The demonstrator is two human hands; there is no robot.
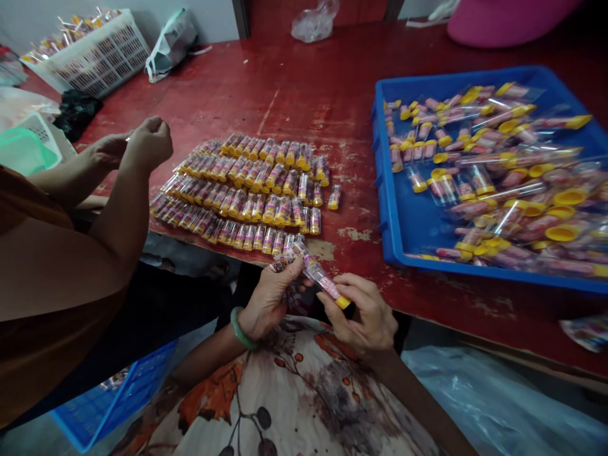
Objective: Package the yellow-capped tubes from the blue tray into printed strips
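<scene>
Flowery cloth (pixel 289 399) is spreading out closest. Beyond it, the left grip (pixel 273 294) and right grip (pixel 363 313) are pinching a clear tube (pixel 323 277) near the tabletop (pixel 351 126). It is looking light, stiff and maybe slippery; its yellow cap (pixel 342 302) is probably giving the best hold.

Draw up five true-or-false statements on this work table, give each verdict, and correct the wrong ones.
1. The right hand holds a tube by its yellow end. True.
2. A bangle is on the right arm. False: the green bangle circles the left arm.
3. The blue tray stands right of the tube rows. True.
4. The tabletop is green. False: the tabletop is red.
5. The co-worker's hands are in the tray. False: those hands are left of it.
</scene>
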